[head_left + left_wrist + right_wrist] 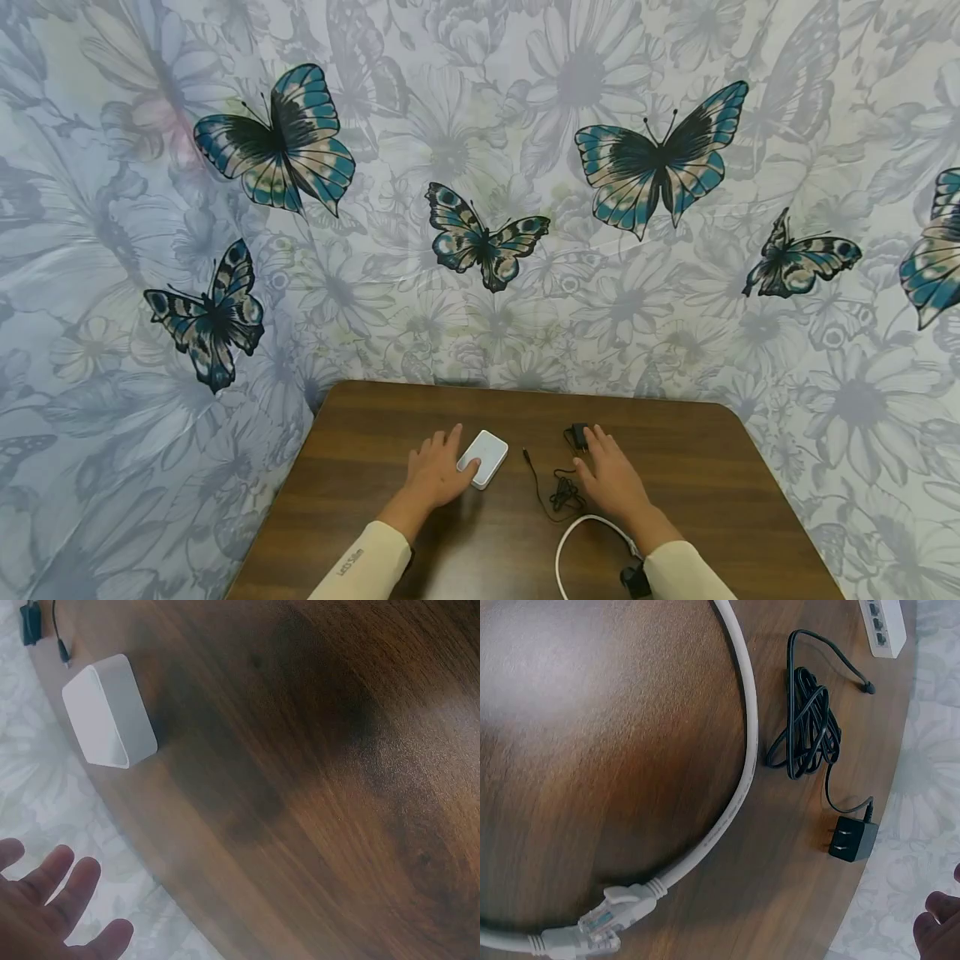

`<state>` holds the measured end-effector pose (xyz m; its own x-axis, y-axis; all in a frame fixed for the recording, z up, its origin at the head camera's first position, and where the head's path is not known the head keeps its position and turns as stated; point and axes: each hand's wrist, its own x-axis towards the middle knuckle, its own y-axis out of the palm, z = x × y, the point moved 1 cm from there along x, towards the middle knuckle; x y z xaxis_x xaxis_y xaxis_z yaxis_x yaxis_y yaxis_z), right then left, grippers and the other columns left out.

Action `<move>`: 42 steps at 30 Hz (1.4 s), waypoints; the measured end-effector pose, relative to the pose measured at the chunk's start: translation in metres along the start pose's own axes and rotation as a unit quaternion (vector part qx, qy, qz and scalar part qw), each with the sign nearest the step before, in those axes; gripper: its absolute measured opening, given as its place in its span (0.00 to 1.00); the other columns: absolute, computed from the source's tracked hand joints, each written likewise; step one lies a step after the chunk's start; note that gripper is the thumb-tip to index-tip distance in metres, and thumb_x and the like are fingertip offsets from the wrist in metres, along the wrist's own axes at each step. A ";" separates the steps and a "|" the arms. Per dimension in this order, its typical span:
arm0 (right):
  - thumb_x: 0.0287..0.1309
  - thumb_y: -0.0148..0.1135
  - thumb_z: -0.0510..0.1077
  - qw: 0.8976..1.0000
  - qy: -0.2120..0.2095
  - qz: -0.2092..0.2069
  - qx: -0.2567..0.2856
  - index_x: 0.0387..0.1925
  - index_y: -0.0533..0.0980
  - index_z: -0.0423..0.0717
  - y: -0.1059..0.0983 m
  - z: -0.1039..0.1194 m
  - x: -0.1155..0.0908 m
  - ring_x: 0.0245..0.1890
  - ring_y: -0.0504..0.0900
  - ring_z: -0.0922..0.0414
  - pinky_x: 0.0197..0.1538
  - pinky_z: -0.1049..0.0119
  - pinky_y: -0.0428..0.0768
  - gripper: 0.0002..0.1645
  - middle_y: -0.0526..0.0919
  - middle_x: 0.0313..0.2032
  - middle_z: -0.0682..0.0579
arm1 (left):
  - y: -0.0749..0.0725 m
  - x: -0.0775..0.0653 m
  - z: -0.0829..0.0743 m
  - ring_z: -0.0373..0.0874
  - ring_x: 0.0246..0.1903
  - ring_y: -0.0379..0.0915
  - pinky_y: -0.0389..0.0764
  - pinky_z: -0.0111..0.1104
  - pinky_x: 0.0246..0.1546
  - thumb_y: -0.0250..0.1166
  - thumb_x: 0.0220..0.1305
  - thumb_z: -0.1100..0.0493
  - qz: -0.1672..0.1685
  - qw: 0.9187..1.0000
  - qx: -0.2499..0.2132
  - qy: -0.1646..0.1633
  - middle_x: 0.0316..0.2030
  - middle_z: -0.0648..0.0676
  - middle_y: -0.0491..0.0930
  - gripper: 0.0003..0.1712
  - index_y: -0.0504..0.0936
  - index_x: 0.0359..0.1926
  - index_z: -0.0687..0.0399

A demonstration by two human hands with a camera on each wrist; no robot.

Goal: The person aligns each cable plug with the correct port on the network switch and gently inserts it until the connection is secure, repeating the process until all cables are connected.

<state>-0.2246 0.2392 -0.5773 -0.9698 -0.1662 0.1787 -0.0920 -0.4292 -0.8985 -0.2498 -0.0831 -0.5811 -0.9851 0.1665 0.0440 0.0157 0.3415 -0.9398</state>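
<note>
A small white network switch (483, 458) lies on the table; in the right wrist view a row of ports shows on its side. My left hand (435, 471) is beside it, fingers spread, with the thumb overlapping its edge in the head view. The left wrist view shows these fingers apart from the switch (112, 712), holding nothing. To the right, my right hand (617, 483) is near a black power adapter (577, 435) and its bundled cord (810, 731). Its fingers hold nothing. A white Ethernet cable (746, 750) curves below, its clear plugs (622, 911) lying together.
The brown wooden table (360, 433) has rounded far corners. Behind it hangs a pale floral cloth (480, 333) with blue and black butterflies. A dark object (636, 579) shows at my right sleeve. The cord's loose plug (527, 454) lies near the switch.
</note>
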 end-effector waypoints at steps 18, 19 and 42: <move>0.68 0.60 0.49 1.000 -0.005 -0.021 0.008 0.71 0.60 0.31 0.011 -0.003 -0.006 0.68 0.62 0.29 0.65 0.35 0.64 0.40 0.61 0.70 0.30 | 0.014 -0.003 0.000 0.61 0.60 0.69 0.68 0.64 0.52 0.58 0.63 0.30 0.008 1.000 -0.013 -0.002 0.62 0.62 0.72 0.45 0.65 0.73 0.50; 0.68 0.60 0.50 1.000 -0.003 -0.018 0.010 0.71 0.59 0.31 0.011 -0.003 -0.006 0.69 0.61 0.29 0.66 0.35 0.64 0.40 0.61 0.71 0.30 | 0.015 -0.003 0.000 0.61 0.60 0.69 0.68 0.64 0.53 0.58 0.63 0.30 0.010 1.000 -0.013 -0.002 0.62 0.62 0.72 0.45 0.65 0.73 0.49; 0.68 0.60 0.51 1.000 -0.001 -0.013 0.016 0.72 0.60 0.32 0.014 -0.003 -0.007 0.69 0.62 0.30 0.66 0.36 0.64 0.40 0.62 0.71 0.30 | 0.027 -0.006 -0.002 0.62 0.56 0.71 0.68 0.64 0.49 0.62 0.60 0.31 0.005 1.000 -0.022 -0.008 0.60 0.62 0.73 0.45 0.68 0.71 0.51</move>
<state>-0.2200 0.2364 -0.5924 -0.9664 -0.1568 0.2037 -0.1108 -0.4611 -0.8804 -0.2436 -0.0731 -0.6064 -0.9875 0.1551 0.0280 0.0335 0.3800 -0.9244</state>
